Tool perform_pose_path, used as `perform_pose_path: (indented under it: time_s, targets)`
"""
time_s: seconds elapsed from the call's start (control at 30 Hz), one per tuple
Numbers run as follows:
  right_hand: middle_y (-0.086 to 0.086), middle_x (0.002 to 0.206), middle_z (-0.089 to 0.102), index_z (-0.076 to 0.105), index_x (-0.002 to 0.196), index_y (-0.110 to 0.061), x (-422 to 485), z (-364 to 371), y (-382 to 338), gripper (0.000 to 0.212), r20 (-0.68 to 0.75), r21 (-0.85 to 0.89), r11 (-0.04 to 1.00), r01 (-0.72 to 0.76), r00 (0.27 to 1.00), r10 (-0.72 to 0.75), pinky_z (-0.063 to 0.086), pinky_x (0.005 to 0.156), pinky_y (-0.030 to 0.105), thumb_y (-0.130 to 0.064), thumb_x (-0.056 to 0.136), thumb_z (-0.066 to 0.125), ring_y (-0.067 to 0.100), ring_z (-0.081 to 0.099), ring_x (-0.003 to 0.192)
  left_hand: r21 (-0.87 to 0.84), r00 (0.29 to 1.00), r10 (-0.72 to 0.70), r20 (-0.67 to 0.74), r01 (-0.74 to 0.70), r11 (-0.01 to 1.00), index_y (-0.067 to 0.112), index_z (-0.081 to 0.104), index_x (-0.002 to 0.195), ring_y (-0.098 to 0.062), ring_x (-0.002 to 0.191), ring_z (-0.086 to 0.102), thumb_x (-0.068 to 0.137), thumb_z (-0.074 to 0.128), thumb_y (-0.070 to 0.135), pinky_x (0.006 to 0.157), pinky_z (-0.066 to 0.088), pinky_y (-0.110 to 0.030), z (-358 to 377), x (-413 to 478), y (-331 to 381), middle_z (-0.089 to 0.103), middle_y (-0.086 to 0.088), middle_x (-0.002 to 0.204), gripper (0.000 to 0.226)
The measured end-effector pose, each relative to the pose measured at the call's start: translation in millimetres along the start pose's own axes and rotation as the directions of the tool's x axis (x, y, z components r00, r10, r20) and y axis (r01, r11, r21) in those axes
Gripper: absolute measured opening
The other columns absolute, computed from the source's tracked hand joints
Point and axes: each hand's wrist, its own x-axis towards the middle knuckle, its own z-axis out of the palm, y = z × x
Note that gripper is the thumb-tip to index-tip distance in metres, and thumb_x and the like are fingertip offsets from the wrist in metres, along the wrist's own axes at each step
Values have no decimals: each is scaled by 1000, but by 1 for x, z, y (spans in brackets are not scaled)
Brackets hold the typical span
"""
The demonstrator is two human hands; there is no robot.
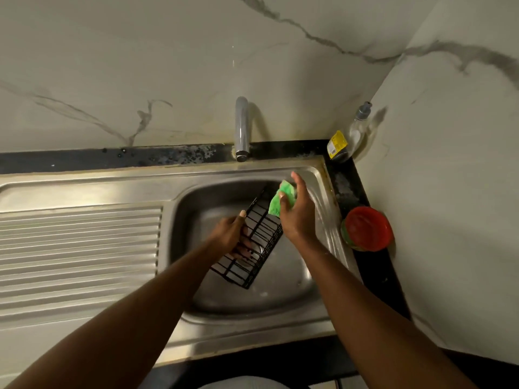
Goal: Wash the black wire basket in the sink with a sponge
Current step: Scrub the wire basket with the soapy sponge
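Two bare forearms reach up from the bottom of the frame over a stainless-steel sink (252, 324) set in a black surface (376, 279). At centre frame, the left grip (231, 233) is closed around the left side of the black wire basket (269, 234), fingers curled through the wires. It holds the basket tilted inside the basin, one end toward lower centre and the other toward upper right. Whether the lower corner touches the basin floor cannot be told. Just right of centre, the right grip (297, 217) clasps a green sponge (280, 199) between thumb and fingers and presses it against the basket's upper end, with one finger pointing up past it. A ribbed drainboard (78, 242) fills the left of the frame. At the sink's right edge, a red-lidded container (368, 228) stands on the black surface. Farther back, at upper centre, a chrome tap (242, 127) rises from the rear rim. In the upper-right corner, a clear dispenser bottle (355, 133) with a yellow label stands against the white, grey-veined marble wall (140, 66).
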Motion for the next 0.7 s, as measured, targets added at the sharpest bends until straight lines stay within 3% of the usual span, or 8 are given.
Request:
perform_pose_path:
  time_s: [0.1,0.17,0.23,0.3,0.4,0.53,0.63,0.7]
  targets:
    - [9,150,54,44,154,-18,-14,27,-8,51,47,-295,933,206,979,-201,39,116,54,-26,105,52,24,48,140,-46,999,45,15,-44,998,6,58,99,-22,48,70,113,33,48,39,51,-25,-3,-13,3,73,-9,62,52]
    - [6,160,42,38,157,-21,-25,40,-14,54,111,-515,819,253,967,-229,27,119,61,-40,107,40,23,33,151,-21,996,83,23,-82,996,8,61,98,-26,53,72,113,33,50,42,54,-28,-10,-15,3,74,-12,65,53]
    - [7,164,33,32,160,-22,-38,41,-19,61,147,-626,737,255,967,-209,29,117,55,-50,106,31,26,29,151,23,992,116,50,-117,993,10,64,99,-32,60,75,113,33,49,53,63,-38,-19,-14,0,76,-15,71,52]
    - [8,155,38,31,159,-20,-48,38,-22,62,159,-679,686,260,965,-207,37,108,48,-49,104,32,26,38,139,94,987,154,55,-158,983,7,66,103,-33,65,77,113,34,48,67,66,-45,-26,-12,-6,77,-16,75,53]
    - [5,138,48,36,157,-17,-58,37,-24,58,157,-714,646,270,961,-229,45,95,42,-44,105,37,23,46,123,247,978,204,48,-209,946,7,66,104,-22,66,78,113,33,49,68,65,-37,-34,-9,-14,78,-11,76,54]
    - [1,133,56,49,150,-17,-58,32,-21,48,191,-690,653,314,948,-255,49,92,39,-31,104,51,21,48,121,215,980,161,117,-183,959,9,64,105,-27,68,79,112,33,51,81,66,-46,-43,-5,-21,79,-12,77,53]
    - [5,133,60,51,149,-10,-58,33,-24,56,251,-692,618,372,927,-277,53,92,36,-12,95,67,23,53,120,176,978,166,128,-187,966,14,64,102,-29,71,79,113,32,51,85,65,-50,-47,-4,-22,79,-12,78,50]
    - [7,134,60,51,148,-8,-56,38,-26,56,267,-673,637,375,927,-264,55,91,35,-6,94,67,25,54,120,165,975,197,98,-211,964,16,64,100,-28,70,79,113,31,50,84,65,-49,-49,-1,-21,79,-12,77,49]
